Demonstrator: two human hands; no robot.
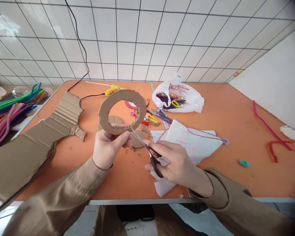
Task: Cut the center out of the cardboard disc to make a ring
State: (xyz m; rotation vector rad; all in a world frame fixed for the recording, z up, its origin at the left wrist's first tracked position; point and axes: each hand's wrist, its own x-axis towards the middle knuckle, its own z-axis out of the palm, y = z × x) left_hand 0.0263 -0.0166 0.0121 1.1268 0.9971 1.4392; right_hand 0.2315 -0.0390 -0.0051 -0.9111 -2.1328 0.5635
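Observation:
My left hand (108, 144) pinches the lower edge of a cardboard ring (103, 113), held upright above the table. The ring's inner edge is rough along the bottom. In my right hand (178, 160) is a pair of scissors (156, 167) with black handles. Its blade tips meet the ring's lower right part, close to my left thumb; whether they are cutting I cannot tell. Behind the ring, partly covered, lie round cardboard pieces (137, 140). A white cloth (199, 144) with dark red edging lies beneath and beyond my right hand.
A large cut cardboard sheet (31, 147) lies at left, near bundled coloured pipe cleaners (9, 121). Behind the ring are a yellow glue gun (113, 89) with its cord and yellow-handled scissors (152, 118). A white plastic bag (195, 98) holds yarn. Red pipe cleaners (272, 152) lie right.

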